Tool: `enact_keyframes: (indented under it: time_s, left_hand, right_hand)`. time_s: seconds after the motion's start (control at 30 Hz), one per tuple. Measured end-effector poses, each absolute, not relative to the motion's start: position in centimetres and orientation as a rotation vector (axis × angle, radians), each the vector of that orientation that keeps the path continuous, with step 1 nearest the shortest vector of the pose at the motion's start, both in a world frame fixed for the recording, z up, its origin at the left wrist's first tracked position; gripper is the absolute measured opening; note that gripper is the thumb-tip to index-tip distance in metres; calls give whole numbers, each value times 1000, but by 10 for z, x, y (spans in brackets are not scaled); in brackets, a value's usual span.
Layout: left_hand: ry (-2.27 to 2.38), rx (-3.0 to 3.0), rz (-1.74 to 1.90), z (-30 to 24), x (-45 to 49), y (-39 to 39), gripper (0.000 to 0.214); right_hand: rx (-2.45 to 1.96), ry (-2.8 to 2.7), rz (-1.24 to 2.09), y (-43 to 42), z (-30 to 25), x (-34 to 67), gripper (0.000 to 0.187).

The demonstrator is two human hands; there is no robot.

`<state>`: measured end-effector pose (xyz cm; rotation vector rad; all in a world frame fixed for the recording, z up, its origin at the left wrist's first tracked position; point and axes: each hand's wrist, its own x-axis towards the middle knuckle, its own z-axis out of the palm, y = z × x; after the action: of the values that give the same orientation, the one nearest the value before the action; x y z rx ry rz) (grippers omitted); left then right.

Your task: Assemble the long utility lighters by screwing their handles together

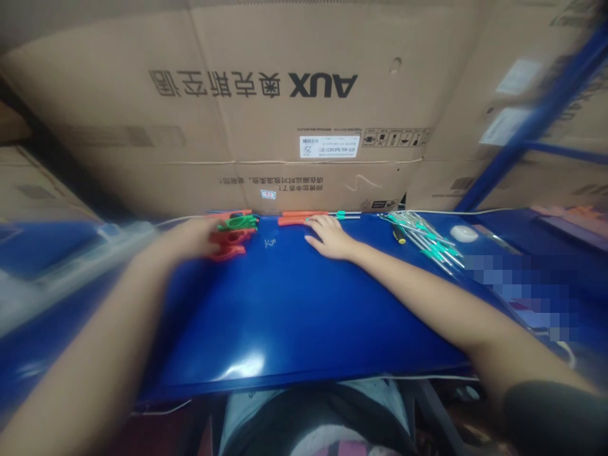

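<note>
My right hand [332, 237] rests at the back of the blue table, its fingers stretched out and the thumb apart. Its fingertips touch the end of the nearer orange tube [292, 221]. Behind that lies another orange tube [304, 213], in line with a metal rod with a teal collar [341, 215]. My left hand [204, 235], smeared by motion, is at a pile of red plastic handle-like parts [230, 250]. A green part of similar shape [240, 222] lies on top. What the left fingers hold, if anything, cannot be made out.
Several metal rods with teal collars [427, 240] lie in a heap at the right, beside a black-and-yellow handle [399, 234] and a white rounded object [464, 234]. A large cardboard sheet [237, 126] stands behind the blue table [285, 316]. A blue post [527, 133] slants at the right.
</note>
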<state>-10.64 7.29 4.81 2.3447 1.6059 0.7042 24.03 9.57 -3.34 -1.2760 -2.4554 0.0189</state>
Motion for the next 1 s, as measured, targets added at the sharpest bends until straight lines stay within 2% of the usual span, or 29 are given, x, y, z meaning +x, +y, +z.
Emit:
enact_keyframes:
  time_s: [0.07,0.13,0.2,0.27,0.4,0.47,0.53,0.6,0.7,1.0]
  left_hand:
    - [1737,2519,360,48,-104,73,52]
    - [1822,2626,203,46,-97,72,56]
    - [1789,2740,239,39,-83,68,52]
    - [1565,2867,363,29,-62,59,43]
    - [1182,2876,461,5,-15,32,38]
    - [993,2829,417,-3,2,22,25]
    - [888,2745,462,-8,11,16,21]
    - [854,2685,528,-10,14,14,18]
    - [887,2669,554,-11,15,11,19]
    - [980,2752,525,-11,21,0,18]
  right_hand:
    - [-1247,-2458,29,94,-31,236,30]
    - [-1232,-2448,39,88,-29,235,19]
    - [-1192,-2456,65,79,-28,236,12]
    - [-1126,-2484,108,65,-26,237,10]
    - [-995,-2542,222,27,-17,238,17]
    - [-938,-2586,339,8,-8,237,20]
    - [-1058,-2641,157,-5,0,237,19]
    - [-1292,-2648,36,-11,8,236,28]
    - [-1552,-2634,144,-11,13,236,40]
    - [-1586,-2544,152,-11,11,235,46]
